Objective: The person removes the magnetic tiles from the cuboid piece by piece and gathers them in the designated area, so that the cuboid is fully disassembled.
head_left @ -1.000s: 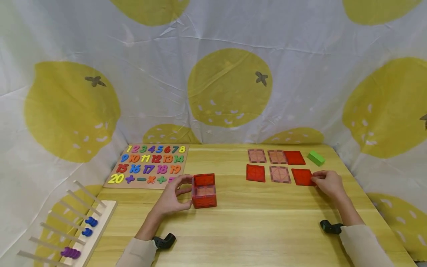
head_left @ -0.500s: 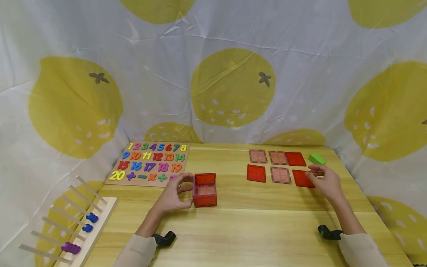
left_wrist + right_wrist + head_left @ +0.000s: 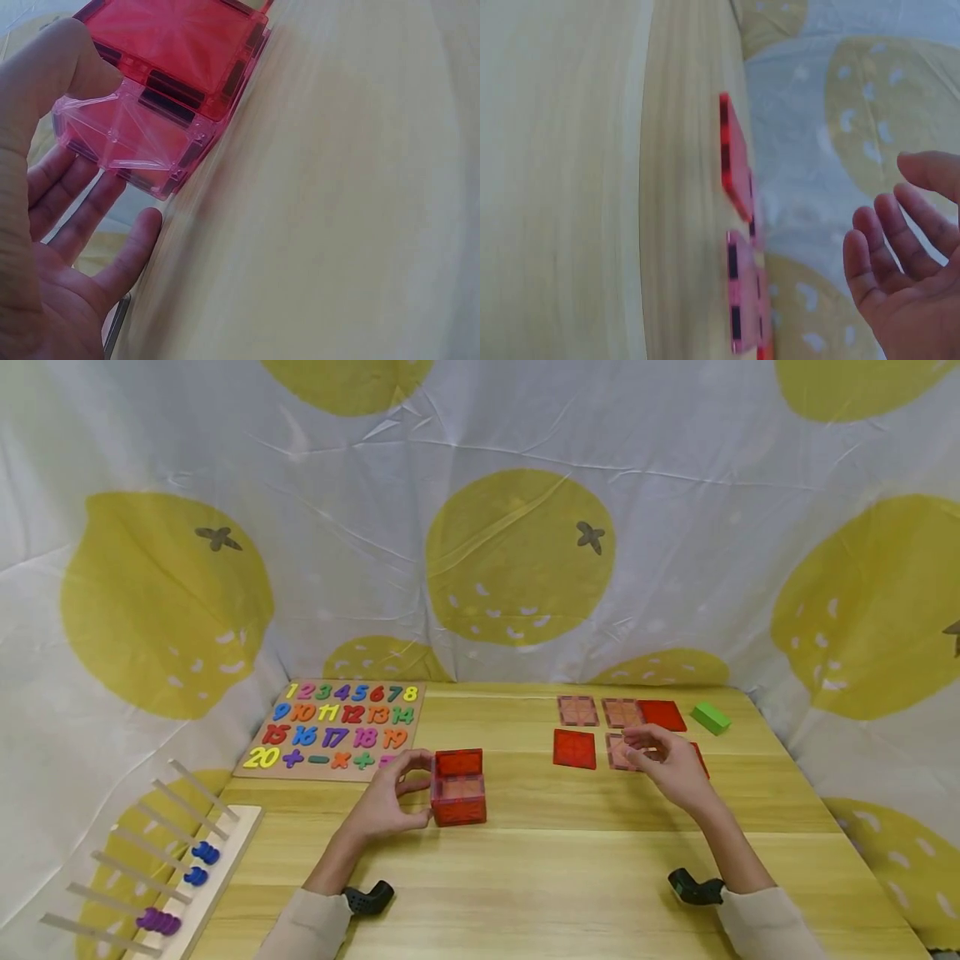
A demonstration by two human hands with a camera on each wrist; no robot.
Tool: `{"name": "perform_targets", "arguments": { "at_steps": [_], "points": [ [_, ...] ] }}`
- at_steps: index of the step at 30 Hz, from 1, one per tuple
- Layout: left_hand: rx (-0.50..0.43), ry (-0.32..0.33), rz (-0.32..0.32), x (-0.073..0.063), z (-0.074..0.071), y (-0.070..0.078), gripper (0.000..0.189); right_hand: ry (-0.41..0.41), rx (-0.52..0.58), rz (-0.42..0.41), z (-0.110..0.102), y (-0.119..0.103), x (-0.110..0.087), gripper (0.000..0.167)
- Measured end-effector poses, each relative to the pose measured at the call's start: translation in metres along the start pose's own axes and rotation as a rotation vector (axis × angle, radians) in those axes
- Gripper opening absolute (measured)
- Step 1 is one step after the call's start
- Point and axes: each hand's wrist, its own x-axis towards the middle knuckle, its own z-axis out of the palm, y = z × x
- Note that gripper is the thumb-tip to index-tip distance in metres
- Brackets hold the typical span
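My left hand (image 3: 386,802) holds an open-topped box of red and pink see-through magnetic tiles (image 3: 460,812) by its left side. The thumb lies at its near corner and the fingers reach behind it. A red tile (image 3: 459,764) stands up at its back. My right hand (image 3: 670,768) hovers empty over the front row of loose tiles, fingers loosely bent. It partly covers a pink tile (image 3: 617,753) and a red tile (image 3: 701,760). Left of these lies another red tile (image 3: 574,749). In the right wrist view, the palm (image 3: 922,315) is empty, beside the tiles.
Behind the front row lie two pink tiles (image 3: 577,711) and a red tile (image 3: 662,716). A green block (image 3: 710,718) sits at the far right. A number board (image 3: 330,727) lies back left, and a peg abacus (image 3: 217,868) with beads stands front left. A lemon-print cloth (image 3: 517,593) hangs behind.
My right hand has let go of the rightmost red tile, lifted off it and moved left over the pink tile. The left hand and the box have stayed put.
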Motion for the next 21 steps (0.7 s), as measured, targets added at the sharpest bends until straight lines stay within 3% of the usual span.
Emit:
{"name": "perform_targets", "arguments": {
  "at_steps": [5,12,21],
  "points": [
    [0.011,-0.002,0.012,0.0,-0.001,0.0,0.082,-0.054,0.109,0.003,0.02,-0.01,0.003,0.038],
    [0.007,-0.003,0.002,-0.001,-0.001,-0.001,0.082,-0.128,0.121,-0.033,0.046,-0.029,0.002,0.044],
    [0.016,0.003,-0.01,0.0,-0.001,0.003,0.081,-0.24,0.227,-0.097,0.077,-0.058,0.004,0.042]
  ]
}}
